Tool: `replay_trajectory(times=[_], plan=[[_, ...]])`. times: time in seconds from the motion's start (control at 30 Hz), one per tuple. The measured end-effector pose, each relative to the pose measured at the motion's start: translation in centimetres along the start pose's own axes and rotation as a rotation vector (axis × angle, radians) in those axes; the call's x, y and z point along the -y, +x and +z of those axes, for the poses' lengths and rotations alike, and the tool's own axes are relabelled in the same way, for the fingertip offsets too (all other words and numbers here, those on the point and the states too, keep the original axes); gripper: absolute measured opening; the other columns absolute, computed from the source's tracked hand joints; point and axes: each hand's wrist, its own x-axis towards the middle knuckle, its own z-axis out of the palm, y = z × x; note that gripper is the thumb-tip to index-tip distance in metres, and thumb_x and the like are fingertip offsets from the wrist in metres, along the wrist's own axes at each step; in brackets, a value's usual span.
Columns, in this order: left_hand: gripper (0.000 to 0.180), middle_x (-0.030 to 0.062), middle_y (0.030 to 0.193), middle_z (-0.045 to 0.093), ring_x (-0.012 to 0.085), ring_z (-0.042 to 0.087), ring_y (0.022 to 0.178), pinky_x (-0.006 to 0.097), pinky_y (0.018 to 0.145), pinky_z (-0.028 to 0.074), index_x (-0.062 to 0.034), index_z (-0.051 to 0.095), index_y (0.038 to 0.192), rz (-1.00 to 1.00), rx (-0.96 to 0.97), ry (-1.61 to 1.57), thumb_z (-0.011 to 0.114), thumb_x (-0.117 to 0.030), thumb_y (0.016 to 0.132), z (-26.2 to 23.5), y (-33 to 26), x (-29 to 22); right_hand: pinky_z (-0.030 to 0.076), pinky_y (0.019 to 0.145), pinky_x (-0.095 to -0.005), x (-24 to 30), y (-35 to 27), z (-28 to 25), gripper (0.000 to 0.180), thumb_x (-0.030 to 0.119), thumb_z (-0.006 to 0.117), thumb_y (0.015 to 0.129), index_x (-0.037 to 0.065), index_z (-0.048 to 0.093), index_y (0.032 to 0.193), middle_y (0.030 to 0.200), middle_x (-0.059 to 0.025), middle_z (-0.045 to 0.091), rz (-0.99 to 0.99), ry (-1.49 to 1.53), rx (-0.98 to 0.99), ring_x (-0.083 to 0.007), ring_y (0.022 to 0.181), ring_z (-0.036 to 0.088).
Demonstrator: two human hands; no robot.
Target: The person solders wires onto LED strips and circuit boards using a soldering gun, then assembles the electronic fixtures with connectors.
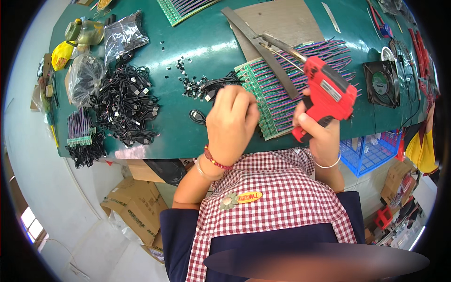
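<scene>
Here, your right hand [318, 134] gripped the red soldering gun [331, 91] above green circuit boards [267, 105]. Your left hand [232, 115] curled; whether empty, I couldn't tell. A clear bag [124, 37] held dark stuff.

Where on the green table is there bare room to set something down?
The table looks bare along its front edge, between the black cable pile and the left hand, and between the small black pieces and the far circuit boards. It is crowded around the red gun-shaped tool in the right hand, where wired boards and a grey bar lie.
</scene>
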Motion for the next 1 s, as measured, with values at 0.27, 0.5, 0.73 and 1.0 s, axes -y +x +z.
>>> replay_trajectory(times=[0.27,0.5,0.73,1.0], plan=[[0.013,0.0114,0.104,0.057,0.0279,0.058,0.085,0.034,0.066,0.05,-0.0029,0.052,0.074,-0.01,0.012,0.23,0.062,0.001,0.067,1.2,1.4,2.1,0.039,0.047,-0.0249,-2.2,-2.9,-4.1,0.033,0.007,0.055,0.085,-0.005,0.048,0.114,0.061,-0.0042,0.047,-0.004,-0.212,-0.003,-0.0106,0.049,0.044],[0.013,0.0085,0.099,0.056,0.0241,0.057,0.082,0.032,0.061,0.05,-0.003,0.051,0.073,-0.003,0.075,0.314,0.062,-0.001,0.067,1.2,2.1,1.9,0.04,0.049,-0.0244,-4.1,-4.2,-6.0,0.032,0.005,0.055,0.085,-0.004,0.048,0.114,0.064,-0.0042,0.05,0.009,-0.306,-0.001,-0.0106,0.051,0.047],[0.011,0.0078,0.098,0.055,0.0239,0.056,0.082,0.033,0.061,0.05,-0.0029,0.053,0.074,0.0,0.149,0.369,0.062,-0.001,0.067,0.8,2.8,1.7,0.044,0.059,-0.0216,-4.7,-4.7,-6.4,0.025,0.009,0.07,0.079,0.002,0.061,0.101,0.082,0.0016,0.059,0.054,-0.358,-0.041,-0.0053,0.069,0.053],[0.01,0.0078,0.099,0.054,0.0243,0.056,0.083,0.034,0.063,0.051,-0.0037,0.055,0.075,0.008,0.192,0.349,0.062,-0.002,0.069,0.5,3.0,1.8,0.046,0.064,-0.0228,-5.2,-5.0,-6.7,0.028,0.01,0.071,0.079,0.001,0.06,0.104,0.087,-0.0006,0.061,0.027,-0.361,-0.053,-0.007,0.074,0.055]])
